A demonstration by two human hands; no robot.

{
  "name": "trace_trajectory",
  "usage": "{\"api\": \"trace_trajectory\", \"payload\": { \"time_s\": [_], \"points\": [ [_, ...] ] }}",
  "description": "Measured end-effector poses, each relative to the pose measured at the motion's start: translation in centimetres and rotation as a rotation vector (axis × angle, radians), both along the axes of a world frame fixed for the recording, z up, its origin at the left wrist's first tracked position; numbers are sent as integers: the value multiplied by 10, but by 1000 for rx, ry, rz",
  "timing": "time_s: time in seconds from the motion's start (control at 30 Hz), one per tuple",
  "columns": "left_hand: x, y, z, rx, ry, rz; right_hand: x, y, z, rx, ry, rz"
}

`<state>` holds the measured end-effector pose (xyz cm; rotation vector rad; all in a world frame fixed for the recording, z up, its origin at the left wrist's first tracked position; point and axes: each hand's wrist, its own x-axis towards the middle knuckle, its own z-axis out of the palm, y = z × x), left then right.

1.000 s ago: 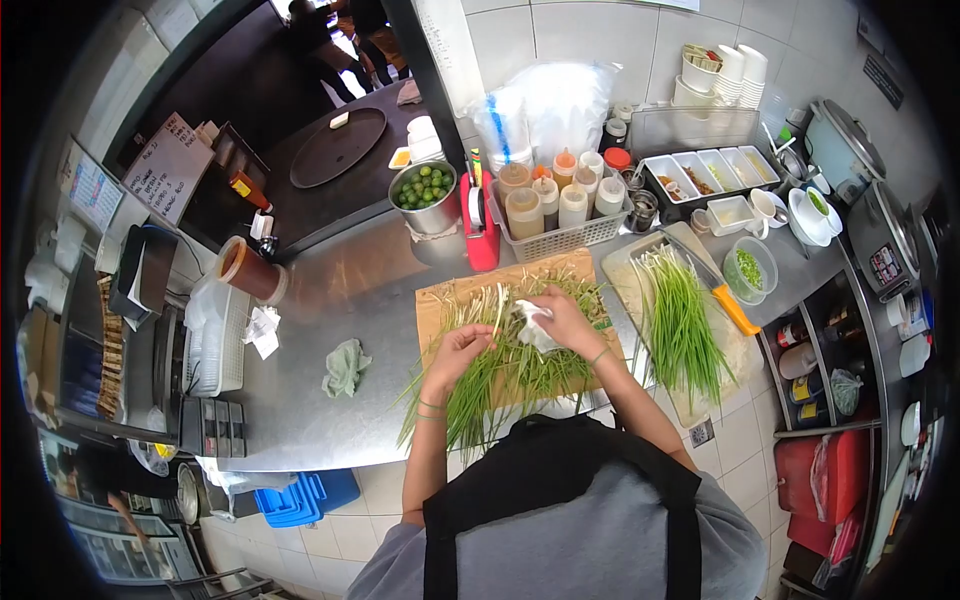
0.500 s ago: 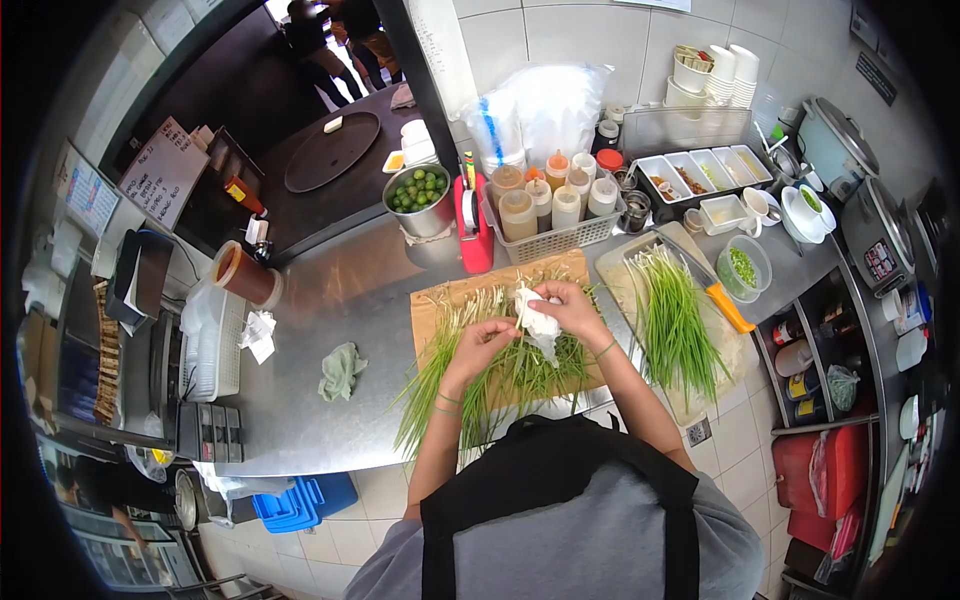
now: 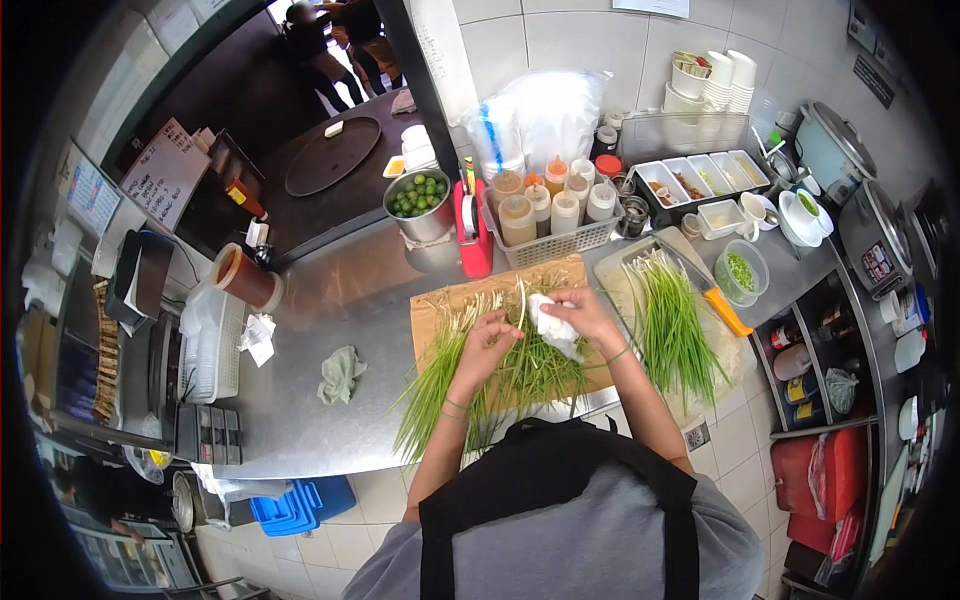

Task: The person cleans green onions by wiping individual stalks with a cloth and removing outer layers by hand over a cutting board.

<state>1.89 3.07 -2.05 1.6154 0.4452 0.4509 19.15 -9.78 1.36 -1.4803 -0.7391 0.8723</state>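
My right hand (image 3: pixel 585 315) is closed around a crumpled white paper towel (image 3: pixel 556 328), held above a pile of spring onions (image 3: pixel 465 360). My left hand (image 3: pixel 487 348) is beside it, fingers curled in a pinch at a thin white-ended spring onion stalk (image 3: pixel 521 298). The pile lies on brown paper (image 3: pixel 432 318), its pale root ends toward the back and green leaves toward me. To the right, a second bunch of spring onions (image 3: pixel 672 325) rests on a cutting board (image 3: pixel 745 365), alongside a knife with an orange handle (image 3: pixel 728 312).
A basket of sauce bottles (image 3: pixel 560 245), a red tape dispenser (image 3: pixel 474 225) and a pot of green citrus fruit (image 3: pixel 418 205) stand behind the paper. A tub of chopped greens (image 3: pixel 742 270) sits at right. On the steel counter lies a grey-green cloth (image 3: pixel 342 375).
My hands have moved apart: the right one shifted slightly right with the paper towel, and the left one turned, its fingers more raised. The white stalk between them shows more clearly.
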Motion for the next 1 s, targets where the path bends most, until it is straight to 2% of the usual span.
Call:
{"api": "trace_trajectory", "payload": {
  "time_s": [0.03, 0.1, 0.2, 0.4, 0.5, 0.53, 0.6, 0.7, 0.77, 0.9, 1.0],
  "points": [
    [4, 0, 0, 67, 21, 0, -5, 1, 0, 6, 149, 55],
    [13, 0, -1, 203, 62, -2, -11, 2, -2, 22, 211, 173],
    [16, -2, -5, 260, 72, -20, -9, 7, -14, 49, 314, 135],
    [3, -8, 23, 185, 91, -106, 11, 4, 6, 127, 470, 29],
    [0, -4, 29, 207, 83, -103, 21, 7, 11, 258, 597, -112],
    [0, -4, 33, 96, 63, -68, 25, 7, 12, 312, 611, -147],
    [2, -2, 43, -124, 23, 0, 23, 6, 15, 225, 521, -59],
    [11, 4, 45, -116, -54, 49, 3, 4, 24, 138, 498, 106],
    [18, 9, 34, -199, -98, 57, -8, 11, 17, 143, 490, 157],
    [29, 8, 26, -302, -170, 112, -23, 20, 10, 188, 522, 131],
    [31, 10, 27, -309, -197, 82, -26, 22, 15, 176, 383, 112]
  ]
}}
